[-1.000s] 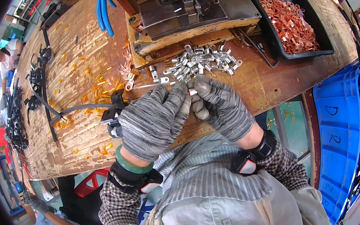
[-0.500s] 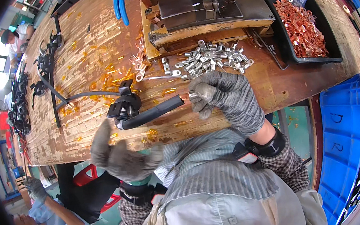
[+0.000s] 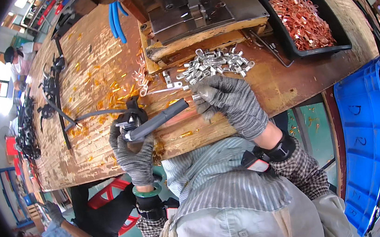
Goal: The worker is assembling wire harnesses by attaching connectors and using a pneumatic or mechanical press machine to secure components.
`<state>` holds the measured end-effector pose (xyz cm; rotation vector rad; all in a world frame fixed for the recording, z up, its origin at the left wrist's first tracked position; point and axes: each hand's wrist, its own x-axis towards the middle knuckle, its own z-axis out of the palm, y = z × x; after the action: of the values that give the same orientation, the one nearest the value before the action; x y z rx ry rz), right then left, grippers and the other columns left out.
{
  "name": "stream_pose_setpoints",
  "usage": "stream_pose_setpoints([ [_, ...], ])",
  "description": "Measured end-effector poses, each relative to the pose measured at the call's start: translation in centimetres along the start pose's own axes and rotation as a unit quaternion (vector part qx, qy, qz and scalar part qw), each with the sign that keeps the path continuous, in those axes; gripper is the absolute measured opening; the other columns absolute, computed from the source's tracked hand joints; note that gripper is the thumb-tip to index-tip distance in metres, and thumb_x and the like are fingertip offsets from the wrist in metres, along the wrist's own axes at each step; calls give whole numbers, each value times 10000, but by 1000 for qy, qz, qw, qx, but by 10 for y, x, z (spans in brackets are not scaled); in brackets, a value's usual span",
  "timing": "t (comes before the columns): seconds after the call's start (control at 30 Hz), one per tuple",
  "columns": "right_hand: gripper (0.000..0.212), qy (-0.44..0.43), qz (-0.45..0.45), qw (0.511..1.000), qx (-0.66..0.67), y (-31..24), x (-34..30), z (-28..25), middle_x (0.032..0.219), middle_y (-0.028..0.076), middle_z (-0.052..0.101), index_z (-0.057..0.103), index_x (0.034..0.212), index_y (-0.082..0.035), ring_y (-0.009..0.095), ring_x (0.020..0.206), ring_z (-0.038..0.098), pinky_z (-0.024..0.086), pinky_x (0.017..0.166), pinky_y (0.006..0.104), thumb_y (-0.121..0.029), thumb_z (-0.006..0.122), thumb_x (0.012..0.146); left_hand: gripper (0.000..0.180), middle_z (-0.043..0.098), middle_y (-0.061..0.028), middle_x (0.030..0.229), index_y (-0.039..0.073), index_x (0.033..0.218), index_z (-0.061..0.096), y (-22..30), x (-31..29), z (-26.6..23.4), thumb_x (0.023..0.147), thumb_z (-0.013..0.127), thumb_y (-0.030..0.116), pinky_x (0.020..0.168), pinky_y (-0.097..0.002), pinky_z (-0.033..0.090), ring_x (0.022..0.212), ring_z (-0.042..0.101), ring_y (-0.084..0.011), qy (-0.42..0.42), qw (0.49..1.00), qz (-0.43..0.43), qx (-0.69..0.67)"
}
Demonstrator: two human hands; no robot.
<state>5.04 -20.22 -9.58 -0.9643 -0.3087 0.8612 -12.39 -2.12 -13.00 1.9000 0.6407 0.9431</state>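
Note:
My left hand (image 3: 134, 155), in a grey knit glove, is closed around a black plastic connector (image 3: 135, 113) at the near side of the table. From it a thick cable in a black sleeve (image 3: 161, 119) slants up to the right. My right hand (image 3: 233, 106), gloved alike, pinches a silver cable lug (image 3: 196, 97) between thumb and fingers. A small gap parts the lug from the sleeve's end, where no bare copper shows. Just beyond my right hand lies a pile of silver lugs (image 3: 214, 64).
A metal press (image 3: 197, 19) stands at the back. Right of it, a black bin (image 3: 341, 47) holds copper lugs (image 3: 303, 21) and a plastic bag. A blue crate (image 3: 361, 136) is at the right. Cable assemblies (image 3: 53, 73) lie on the left; a co-worker (image 3: 67, 235) sits lower left.
My left hand has gone from blurred and apart, below the connector, to gripping it. The lug and the cable end are now slightly apart; the copper tip that showed is out of sight.

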Motion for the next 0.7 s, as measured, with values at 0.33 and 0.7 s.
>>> stream_pose_setpoints([
  [0.33,216,42,-78,996,3,-28,11,-15,780,32,614,610,990,6,87,638,567,477,574,201,-146,595,837,620,598,-109,885,-29,1176,478,87,29,28,706,713,299,705,-295,502,778,594,-187,18,990,26,-136],
  [0.7,219,-1,-89,996,-27,-85,21,-22,800,42,642,619,991,7,78,679,601,494,631,200,-137,604,827,392,606,-69,855,-27,988,579,94,70,32,731,665,257,675,-246,453,734,568,-135,25,990,-38,-132],
])
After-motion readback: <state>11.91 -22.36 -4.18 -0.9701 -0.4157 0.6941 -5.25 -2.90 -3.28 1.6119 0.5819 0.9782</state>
